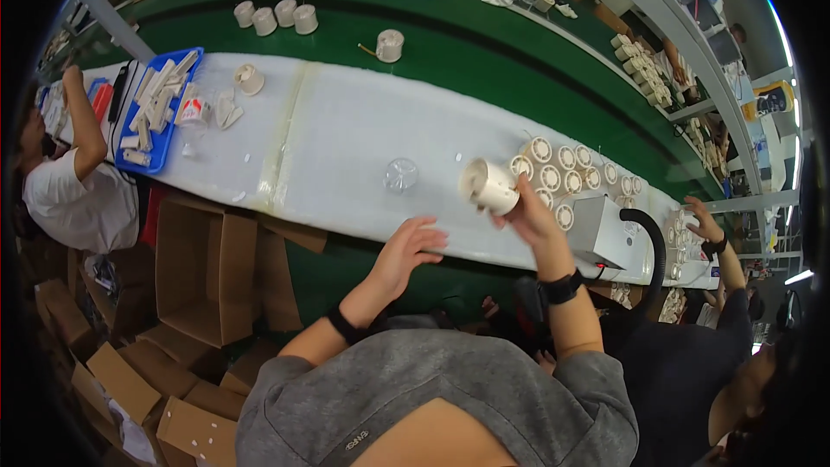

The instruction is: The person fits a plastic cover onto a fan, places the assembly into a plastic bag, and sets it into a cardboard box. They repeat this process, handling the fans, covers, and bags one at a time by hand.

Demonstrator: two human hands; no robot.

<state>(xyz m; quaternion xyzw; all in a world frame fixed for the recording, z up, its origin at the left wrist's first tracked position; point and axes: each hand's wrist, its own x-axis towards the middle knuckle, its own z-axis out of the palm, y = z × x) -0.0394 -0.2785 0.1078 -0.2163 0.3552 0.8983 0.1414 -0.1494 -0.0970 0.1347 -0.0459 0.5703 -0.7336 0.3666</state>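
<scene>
The white cylinder [494,188] is held in the air left of the grey metal box [599,232], tilted with its recessed end turned left. It looks like rigid moulded plastic, so I'd judge it light and stiff for its bulk, its smooth side perhaps a little slippery, and the thin rim likely to chip if knocked. The round side wall seems the best place to hold it, clear of the recess. The right hand [529,214], between cylinder and box, has its fingers and thumb wrapped around the end nearer the box. The left hand [410,248], well left of the box, is empty, fingers loosely spread. Farther left of the box than the cylinder, a clear plastic piece [401,175] lies on the white-covered table [363,121]. Similar standing cylinders [551,176] cluster just beyond the box; a blue tray [162,156] sits far to its left.
</scene>
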